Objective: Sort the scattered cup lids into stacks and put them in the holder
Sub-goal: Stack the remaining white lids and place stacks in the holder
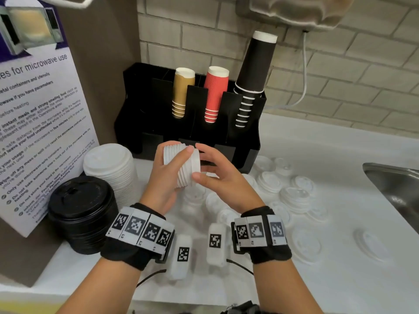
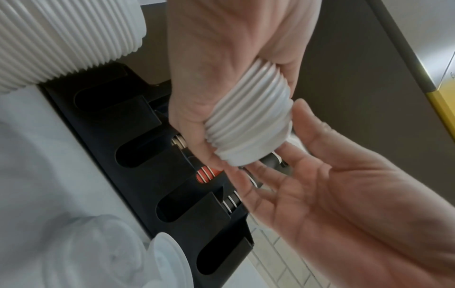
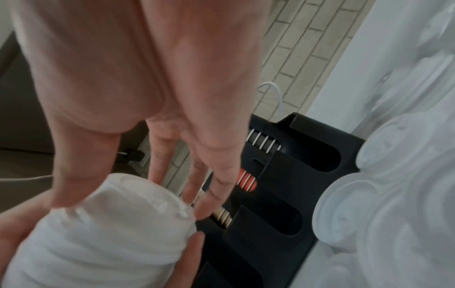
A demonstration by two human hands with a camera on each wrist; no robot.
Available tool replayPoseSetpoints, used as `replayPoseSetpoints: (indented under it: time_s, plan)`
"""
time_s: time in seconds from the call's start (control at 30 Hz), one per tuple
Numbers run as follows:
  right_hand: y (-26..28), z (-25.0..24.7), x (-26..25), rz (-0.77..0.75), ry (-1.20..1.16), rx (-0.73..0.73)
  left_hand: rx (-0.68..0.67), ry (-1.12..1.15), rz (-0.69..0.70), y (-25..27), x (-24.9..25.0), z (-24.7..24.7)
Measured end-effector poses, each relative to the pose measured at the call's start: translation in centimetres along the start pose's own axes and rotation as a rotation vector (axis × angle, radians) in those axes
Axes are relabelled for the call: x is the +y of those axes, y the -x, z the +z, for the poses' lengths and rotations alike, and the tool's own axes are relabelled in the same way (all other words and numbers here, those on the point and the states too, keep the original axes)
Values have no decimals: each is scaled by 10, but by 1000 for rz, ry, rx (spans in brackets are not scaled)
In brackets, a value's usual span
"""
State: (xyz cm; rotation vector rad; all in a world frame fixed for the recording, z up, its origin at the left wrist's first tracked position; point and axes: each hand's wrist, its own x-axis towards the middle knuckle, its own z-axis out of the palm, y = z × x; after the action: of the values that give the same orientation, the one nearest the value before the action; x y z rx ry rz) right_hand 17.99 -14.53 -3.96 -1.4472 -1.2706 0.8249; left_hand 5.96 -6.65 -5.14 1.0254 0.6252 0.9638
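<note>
Nearest the lens, wristbands [image 1: 140, 232] with printed markers. Left of the holder [image 1: 158, 105], left hand [image 1: 163, 177] wrapped round a small stack of white lids [image 1: 181, 165], held sideways just before the holder's front slots. Right hand [image 1: 217, 175] loose-fingered, fingertips touching the stack's end. Risk, likely: lids fanning apart and spilling if unevenly squeezed.

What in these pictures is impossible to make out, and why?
- The holder's lower front slots: head view, the hands and the stack of white lids cover them.
- Number of clear lids: head view, they overlap and blend into the pale counter.
- The sink: cut off by the right edge.
- Right hand's touch on the stack: right wrist view is blurred.
- The poster's text: cropped at the left edge.
</note>
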Motion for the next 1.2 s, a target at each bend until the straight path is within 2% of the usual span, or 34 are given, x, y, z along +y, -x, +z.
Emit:
replayPoseSetpoints:
  time_s: [0.33, 0.6, 0.8, 1.03, 1.1, 1.13, 1.2]
  plan:
    - [9, -11, 7, -33, -81, 41, -29, -43, 16, 1, -5, 11]
    - [8, -18, 2, -57, -105, 35, -145, -95, -34, 1, -4, 10]
    - [6, -15, 0, -59, -73, 48, -89, -57, -40, 2, -6, 12]
    - [8, -14, -1, -83, -27, 42, -140, -53, -43, -1, -5, 7]
    - [11, -17, 3, -29, 36, 6, -110, -50, -22, -3, -6, 5]
    - [13, -21, 6, 14, 146, -15, -88, -44, -14, -5, -7, 4]
    - [17, -31, 14, 111, 525, -48, -40, -40, -7, -8, -8, 1]
